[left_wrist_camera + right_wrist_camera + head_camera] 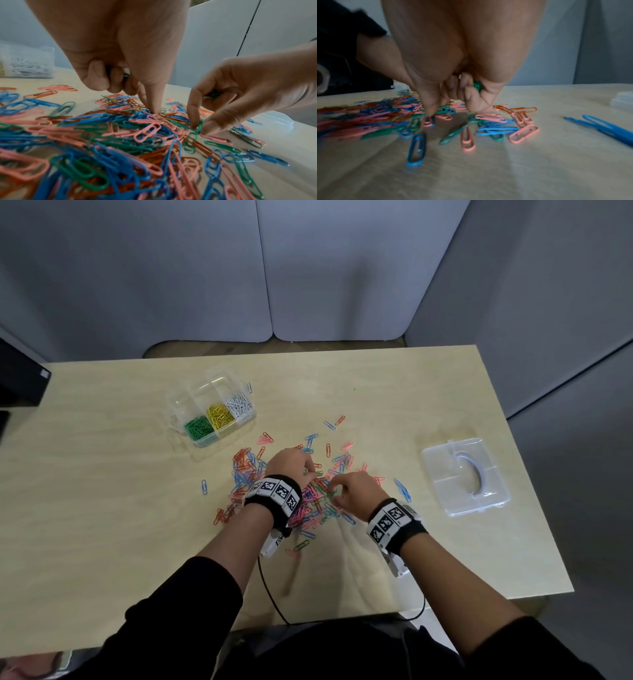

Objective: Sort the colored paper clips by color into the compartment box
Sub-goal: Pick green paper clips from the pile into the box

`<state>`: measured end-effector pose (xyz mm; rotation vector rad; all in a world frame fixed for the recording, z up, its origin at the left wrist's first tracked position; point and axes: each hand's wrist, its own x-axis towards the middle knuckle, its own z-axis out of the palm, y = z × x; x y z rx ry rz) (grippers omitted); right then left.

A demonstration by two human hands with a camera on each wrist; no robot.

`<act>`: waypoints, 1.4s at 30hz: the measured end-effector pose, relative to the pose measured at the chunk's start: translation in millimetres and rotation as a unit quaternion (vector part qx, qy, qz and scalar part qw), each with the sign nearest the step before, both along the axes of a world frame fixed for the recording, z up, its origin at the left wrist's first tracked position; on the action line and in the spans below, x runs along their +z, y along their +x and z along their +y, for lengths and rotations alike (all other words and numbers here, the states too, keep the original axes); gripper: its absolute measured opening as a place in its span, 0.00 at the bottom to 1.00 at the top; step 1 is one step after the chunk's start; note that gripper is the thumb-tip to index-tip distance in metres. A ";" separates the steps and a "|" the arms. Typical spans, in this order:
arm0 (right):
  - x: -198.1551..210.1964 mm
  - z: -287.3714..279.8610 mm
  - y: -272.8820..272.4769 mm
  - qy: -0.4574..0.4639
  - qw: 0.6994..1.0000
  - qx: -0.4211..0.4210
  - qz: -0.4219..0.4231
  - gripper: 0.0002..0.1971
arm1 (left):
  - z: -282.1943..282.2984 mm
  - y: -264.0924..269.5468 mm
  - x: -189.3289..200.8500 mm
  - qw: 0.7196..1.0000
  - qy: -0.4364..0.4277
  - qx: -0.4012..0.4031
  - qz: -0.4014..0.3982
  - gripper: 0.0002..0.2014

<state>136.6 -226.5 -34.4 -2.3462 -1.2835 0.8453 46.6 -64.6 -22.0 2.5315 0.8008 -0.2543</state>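
Left wrist view: both hands (120, 47) (248, 86) curled around glossy green wire clips (126, 74), seemingly.

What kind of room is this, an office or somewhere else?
Probably an office-style work booth: a pale wooden desk stands inside grey partition panels, with a dark device at the left edge, perhaps computer equipment.

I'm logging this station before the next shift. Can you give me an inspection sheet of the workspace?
Surface: pale wood table.
Job's things: compartment box holding green, yellow and white clips; mixed clip pile loose mid-table.
Clutter: clear lid lying right of the pile.
Hands: left hand and right hand both in the pile, each holding green clips.
Cables: black cable from the left wristband.
Surroundings: grey partition panels.
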 end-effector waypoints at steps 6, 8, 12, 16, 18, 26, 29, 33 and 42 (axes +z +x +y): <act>-4.2 8.3 2.2 -0.032 0.998 0.041 -0.035 0.07 | -1.3 2.5 1.0 0.998 -0.054 -0.020 0.040 0.07; -6.0 5.9 3.3 -0.019 0.999 0.029 -0.018 0.07 | -2.4 -0.5 -2.5 0.996 -0.085 -0.002 0.024 0.06; -6.5 -10.9 11.9 0.080 0.970 -0.155 0.171 0.06 | -1.8 -10.2 -5.1 0.982 -0.165 0.049 -0.073 0.05; -2.8 -22.7 10.9 0.137 0.817 -0.313 0.464 0.09 | 4.0 -19.5 -5.5 0.967 -0.219 0.089 -0.097 0.04; 0.8 -23.4 8.6 0.122 0.775 -0.330 0.525 0.14 | 5.9 -23.0 -6.0 0.961 -0.241 0.109 -0.084 0.06; -2.5 -16.1 1.2 0.031 0.929 -0.224 0.292 0.19 | 4.6 -16.3 -3.7 0.956 -0.223 0.182 -0.050 0.06; -1.3 -10.4 -7.7 0.003 0.985 -0.119 0.128 0.10 | 0.9 -9.3 -4.8 0.959 -0.191 0.202 -0.058 0.10; 0.8 -0.8 -19.6 -0.029 0.998 -0.060 0.007 0.03 | -5.5 -1.0 -10.5 0.966 -0.162 0.190 -0.074 0.14; 0.1 -17.5 1.9 0.045 0.961 -0.137 0.236 0.07 | -13.2 0.4 -3.3 0.986 -0.087 0.137 -0.031 0.04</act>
